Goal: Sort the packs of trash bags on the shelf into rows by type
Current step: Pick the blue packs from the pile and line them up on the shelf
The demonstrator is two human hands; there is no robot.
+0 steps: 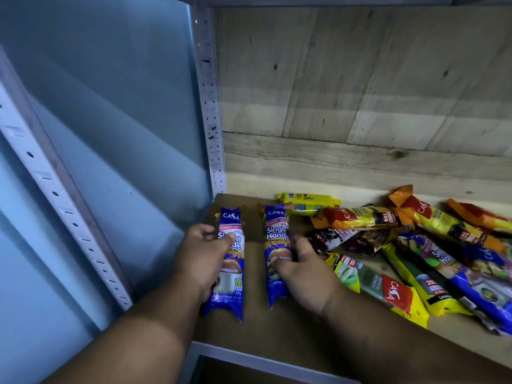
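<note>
Gripping two glossy blue crinkly packs lying lengthwise on the wooden shelf point(257, 322): left hand point(201, 259) wraps left blue pack point(231, 273), right hand point(300, 268) pinches right blue pack point(277, 245). Yellow/red packs point(401, 259) heaped w/ others at right.

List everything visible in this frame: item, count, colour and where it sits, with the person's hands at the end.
blue packs: two, blue and white, lying side by side at the shelf's left end, one under each hand
mixed pile: count unclear, yellow, red, orange, blue and dark packs, overlapping on the right
shelf: one, brown board
back wall: pale wood planks
side panel: blue-grey metal, left
left hand: grip on left blue pack
right hand: grip on right blue pack
</note>
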